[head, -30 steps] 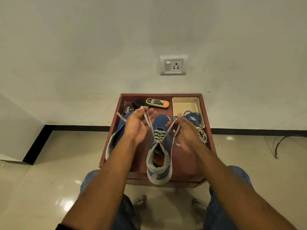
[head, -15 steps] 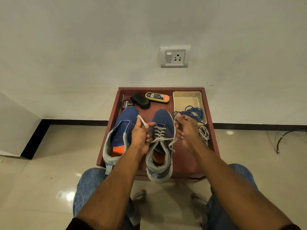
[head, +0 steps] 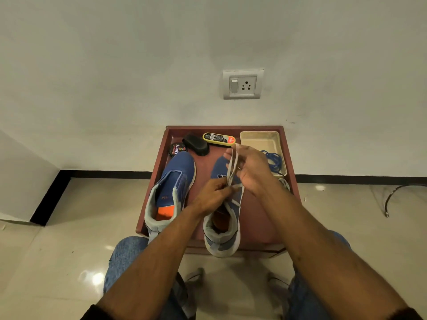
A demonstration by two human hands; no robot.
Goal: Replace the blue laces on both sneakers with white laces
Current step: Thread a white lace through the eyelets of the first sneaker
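At the centre of the frame your left hand [head: 213, 192] pinched the white lace [head: 231, 168] low down, just above the eyelets of the right-hand sneaker [head: 223, 229], while your right hand [head: 250, 168] held the same lace higher, its two strands looped up over your fingers toward the upper middle of the frame. That sneaker stood on the red worktop [head: 261, 220], heel toward you, already carrying white crossings; the left-hand sneaker [head: 171, 192], to the left of centre, showed no lace at all. The blue laces [head: 273, 161] lay in a loose heap at the near end of the cream tray [head: 263, 140], right of centre, and a second white lace [head: 285, 183] lay on the worktop just below it. The lace looked flat, light and limp, so it would hold no shape unless kept taut, and it seemed likely to twist. Gripping near the stiff tips would probably steer it best through an eyelet. The sneaker looked soft-walled and light, and might shift when pulled, so bracing its upper seemed wise.
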